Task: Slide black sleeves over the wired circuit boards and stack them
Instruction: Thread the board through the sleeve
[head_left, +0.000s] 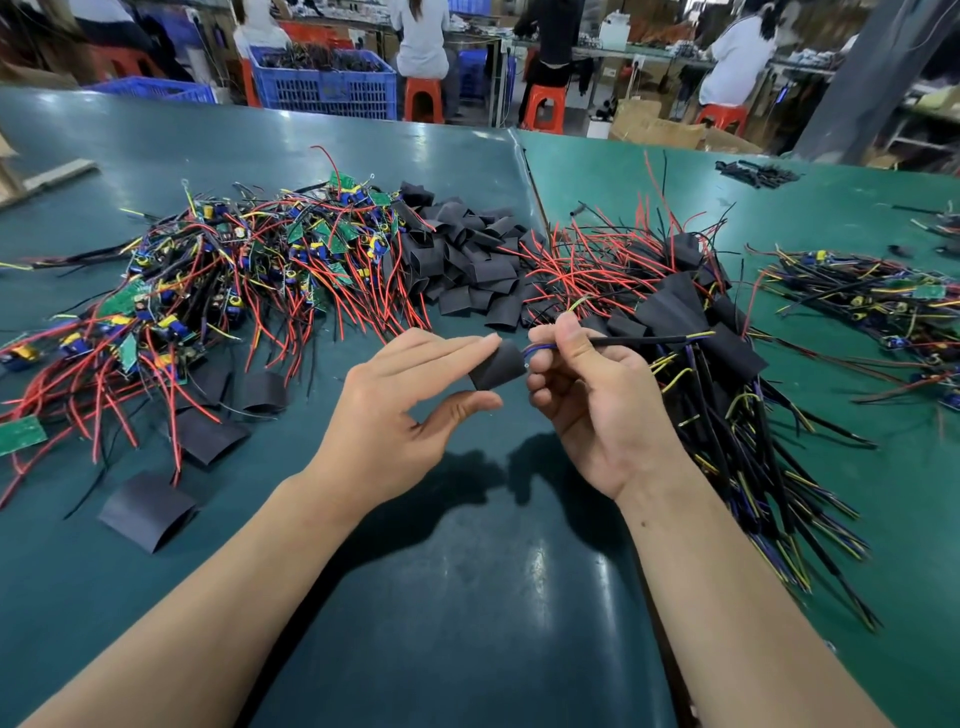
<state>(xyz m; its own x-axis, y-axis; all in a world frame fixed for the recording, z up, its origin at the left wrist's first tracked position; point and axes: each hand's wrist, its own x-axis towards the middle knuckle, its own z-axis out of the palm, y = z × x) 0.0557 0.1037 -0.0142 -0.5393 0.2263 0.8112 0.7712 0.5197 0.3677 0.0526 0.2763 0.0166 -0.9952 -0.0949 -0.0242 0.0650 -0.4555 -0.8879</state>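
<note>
On the far left of the green counter (467, 597) lies a heap of bare boards (208, 275) with red, black and yellow wires. A few loose flat sleeves (148, 512) lie on its near side. Right of the heap, farther off, is a pile of empty black sleeves (462, 254).

At the middle, above the counter, the left hand (395, 415) pinches one sleeve (496, 366) between thumb below and straight fingers (457, 345) above, holding it in the air. Just right of it the right hand (597, 400) has its fingers curled round a thin black cable (639, 341); blue and yellow wires run from the sleeve's right end into that grip. The board inside the sleeve cannot be seen.

Right of the hands is the stack of sleeved boards (691, 322), red wires fanning far and black cables trailing near. Farther right lies another bundle (857, 301) of wired parts, and at the far right a small dark heap (756, 174). Beyond the counter stand a blue crate (327, 88) and orange stools (543, 106) with seated people.
</note>
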